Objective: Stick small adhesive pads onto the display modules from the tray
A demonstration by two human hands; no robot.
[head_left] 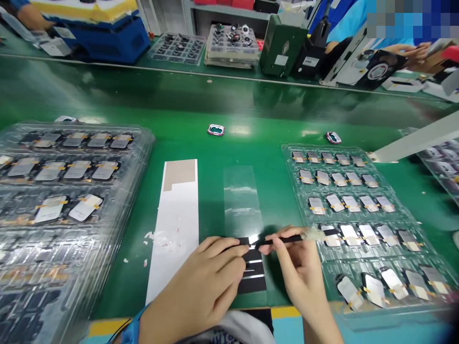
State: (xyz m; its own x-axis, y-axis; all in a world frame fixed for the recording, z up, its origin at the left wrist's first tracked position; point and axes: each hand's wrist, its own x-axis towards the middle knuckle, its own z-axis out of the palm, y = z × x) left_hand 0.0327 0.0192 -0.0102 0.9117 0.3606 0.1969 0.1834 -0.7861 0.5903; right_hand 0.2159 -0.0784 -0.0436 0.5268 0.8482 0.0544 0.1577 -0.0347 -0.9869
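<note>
My right hand [299, 260] is closed around black tweezers [287, 240], which have a pale translucent wrap near their back end. Their tip points left and meets the edge of a black adhesive sheet [252, 285], cut into strips with white gaps between them. My left hand [218, 272] is curled, its fingertips pressed together on the upper part of that sheet, just left of the tweezer tip. The sheet lies on a long clear film [241, 191]. Whether the fingertips pinch a separate piece is hidden.
A white card strip [178, 210] lies left of the film. Stacked clear trays of small screens [141, 162] stand at left; another filled tray [299, 191] lies at right. Small frames [216, 130] dot the green bench. Beyond a ledge are a blue machine [114, 40] and another person's hands [412, 50].
</note>
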